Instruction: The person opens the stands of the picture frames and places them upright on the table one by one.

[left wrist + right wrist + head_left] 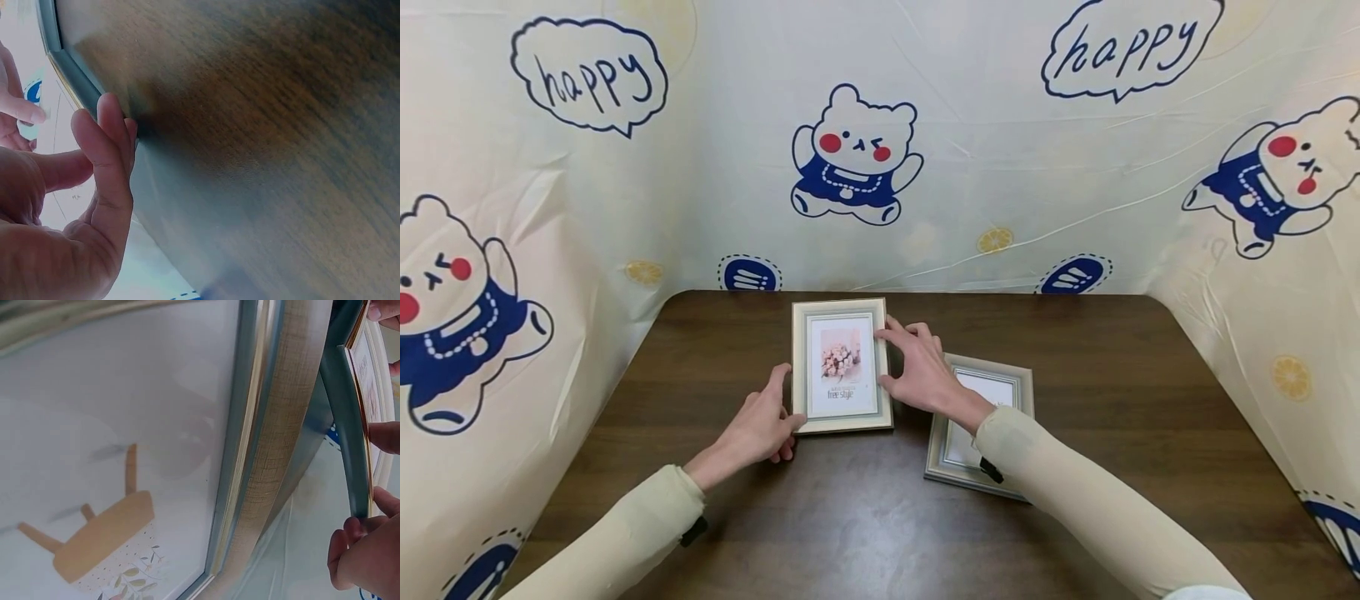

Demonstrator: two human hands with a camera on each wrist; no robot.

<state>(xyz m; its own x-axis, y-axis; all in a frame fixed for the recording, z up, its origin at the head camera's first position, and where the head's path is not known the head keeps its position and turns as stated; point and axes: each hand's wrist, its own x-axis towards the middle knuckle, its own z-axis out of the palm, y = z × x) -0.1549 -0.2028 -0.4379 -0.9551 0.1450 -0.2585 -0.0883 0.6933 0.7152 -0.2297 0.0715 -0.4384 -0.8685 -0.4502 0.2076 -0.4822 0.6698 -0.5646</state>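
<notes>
A cream picture frame with a pink flower print and the words "free style" faces up near the table's far edge. On its lower left corner my left hand holds it, thumb on the front and the other fingers along the side. My right hand holds its right side with thumb and index finger at the border. Beneath my right wrist lies a second picture frame, partly covered by that arm. In the right wrist view, the second frame's picture shows a tan chair-like shape and leaves.
Both frames rest within the dark wood table. A pale curtain with printed bears surrounds the table at the back and both sides. The right forearm crosses over the second frame.
</notes>
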